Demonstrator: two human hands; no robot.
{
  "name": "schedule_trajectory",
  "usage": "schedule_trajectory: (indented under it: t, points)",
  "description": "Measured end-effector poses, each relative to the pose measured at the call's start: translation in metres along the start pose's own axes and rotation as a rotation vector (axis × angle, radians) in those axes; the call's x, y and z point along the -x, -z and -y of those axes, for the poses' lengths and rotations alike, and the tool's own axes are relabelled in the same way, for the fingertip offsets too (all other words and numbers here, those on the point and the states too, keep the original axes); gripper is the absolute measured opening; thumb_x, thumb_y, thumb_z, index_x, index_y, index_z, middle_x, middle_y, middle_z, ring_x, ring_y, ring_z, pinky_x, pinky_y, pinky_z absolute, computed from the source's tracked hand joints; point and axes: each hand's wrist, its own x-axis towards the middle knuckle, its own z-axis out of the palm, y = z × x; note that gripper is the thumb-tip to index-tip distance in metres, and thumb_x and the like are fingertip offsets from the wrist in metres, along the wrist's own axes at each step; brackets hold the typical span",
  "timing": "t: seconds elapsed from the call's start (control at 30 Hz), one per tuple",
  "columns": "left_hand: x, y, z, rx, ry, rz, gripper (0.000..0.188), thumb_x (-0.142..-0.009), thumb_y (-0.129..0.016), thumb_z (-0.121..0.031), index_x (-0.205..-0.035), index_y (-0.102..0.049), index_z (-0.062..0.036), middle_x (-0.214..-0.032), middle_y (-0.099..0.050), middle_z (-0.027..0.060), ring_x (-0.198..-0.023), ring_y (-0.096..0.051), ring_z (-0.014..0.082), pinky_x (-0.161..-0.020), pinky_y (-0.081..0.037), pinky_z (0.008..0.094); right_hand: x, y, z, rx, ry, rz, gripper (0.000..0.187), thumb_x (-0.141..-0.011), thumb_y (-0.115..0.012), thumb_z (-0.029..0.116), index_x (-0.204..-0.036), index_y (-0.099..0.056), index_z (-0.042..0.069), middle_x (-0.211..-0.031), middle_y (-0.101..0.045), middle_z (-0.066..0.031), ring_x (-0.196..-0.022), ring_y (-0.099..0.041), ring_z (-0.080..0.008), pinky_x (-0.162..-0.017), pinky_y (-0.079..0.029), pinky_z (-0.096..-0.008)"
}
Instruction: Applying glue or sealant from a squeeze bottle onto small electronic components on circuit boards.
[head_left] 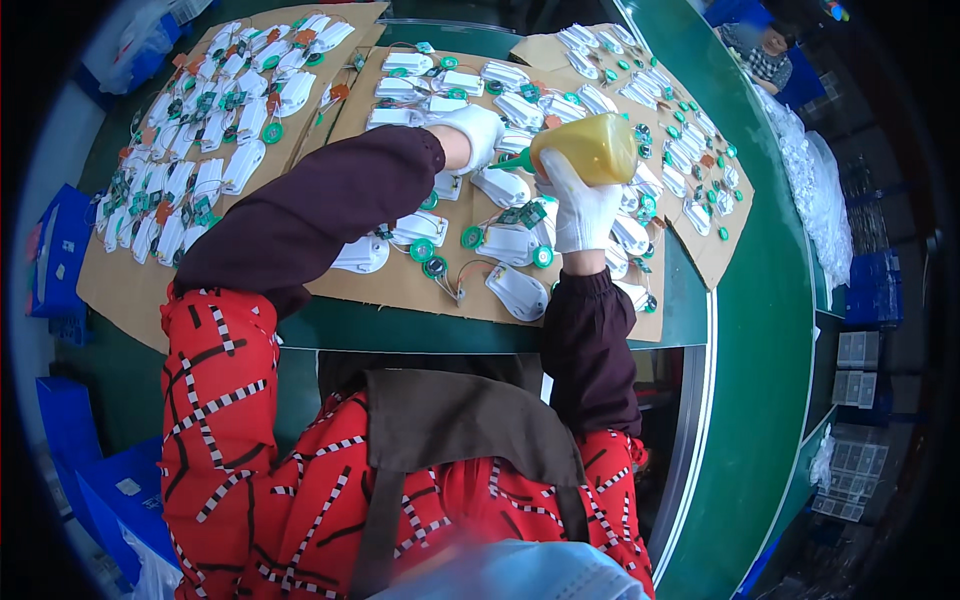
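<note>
My right hand (583, 205), in a white glove, is wrapped round a squeeze bottle (600, 148) of yellow liquid. The bottle is tipped on its side, and its green nozzle (513, 162) points left, just above a white plastic housing (502, 187). Close to the nozzle tip, my gloved left hand (473, 135) reaches in over the housings; its fingers are turned away, so whether they grip anything is hidden. Around both hands lie white housings with green circuit boards (528, 214), round green-rimmed discs (472, 237) and thin wires, all on a cardboard sheet (400, 292).
More cardboard with rows of similar parts lies at left (125, 285) and far right (725, 255). The green table (400, 328) borders a green strip (765, 330) on the right. Blue bins (62, 250) stand left. Beyond the strip are clear plastic bags (805, 180) and another person (757, 55).
</note>
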Motion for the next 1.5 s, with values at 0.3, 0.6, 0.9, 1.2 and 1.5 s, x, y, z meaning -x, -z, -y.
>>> schedule_trajectory:
  t: [0.3, 0.6, 0.9, 1.2, 1.5]
  points:
    - [-0.006, -0.006, 0.004, -0.038, -0.003, 0.006, 0.019, -0.068, -0.058, -0.01, -0.084, -0.065, -0.0015, -0.083, -0.062, 0.0185, -0.076, -0.061, 0.0319, -0.066, -0.049, 0.036, 0.003, -0.003, 0.002, -0.021, -0.021, 0.007, 0.042, -0.067, -0.07, 0.006, -0.104, -0.051, -0.002, -0.092, -0.059, -0.0119, -0.078, -0.061, -0.0181, -0.063, -0.054, -0.0284]
    - [-0.007, -0.004, 0.004, -0.013, 0.002, 0.029, 0.022, -0.068, -0.058, -0.01, -0.087, -0.064, -0.0017, -0.085, -0.062, 0.0184, -0.078, -0.061, 0.0315, -0.068, -0.049, 0.0357, -0.001, -0.003, -0.004, 0.02, -0.055, 0.016, 0.04, -0.068, -0.07, 0.006, -0.102, -0.052, -0.002, -0.092, -0.06, -0.0119, -0.079, -0.061, -0.0181, -0.063, -0.053, -0.0281]
    - [-0.004, -0.007, 0.007, -0.001, -0.014, 0.026, 0.02, -0.071, -0.057, -0.011, -0.088, -0.064, -0.0018, -0.088, -0.062, 0.0175, -0.08, -0.061, 0.0307, -0.068, -0.049, 0.0352, -0.006, 0.003, -0.014, -0.022, 0.025, 0.011, 0.044, -0.069, -0.068, 0.008, -0.107, -0.049, -0.003, -0.096, -0.058, -0.0129, -0.078, -0.061, -0.0182, -0.064, -0.053, -0.0278]
    - [-0.003, -0.003, 0.006, 0.004, -0.008, 0.033, 0.022, -0.073, -0.054, -0.012, -0.09, -0.062, -0.0027, -0.088, -0.062, 0.0165, -0.081, -0.06, 0.0302, -0.071, -0.047, 0.0353, -0.017, 0.013, -0.036, -0.027, 0.027, -0.106, 0.041, -0.072, -0.067, 0.01, -0.107, -0.047, -0.002, -0.097, -0.057, -0.0127, -0.076, -0.061, -0.0215, -0.054, -0.055, -0.0288]
    - [0.005, 0.003, 0.0, -0.029, -0.049, 0.035, 0.02, -0.072, -0.055, -0.012, -0.088, -0.062, -0.0045, -0.081, -0.062, 0.0154, -0.077, -0.06, 0.0294, -0.069, -0.046, 0.036, -0.019, 0.012, -0.035, -0.085, -0.027, -0.156, 0.04, -0.072, -0.066, 0.009, -0.106, -0.048, -0.002, -0.096, -0.057, -0.0125, -0.075, -0.061, -0.0215, -0.054, -0.056, -0.0301]
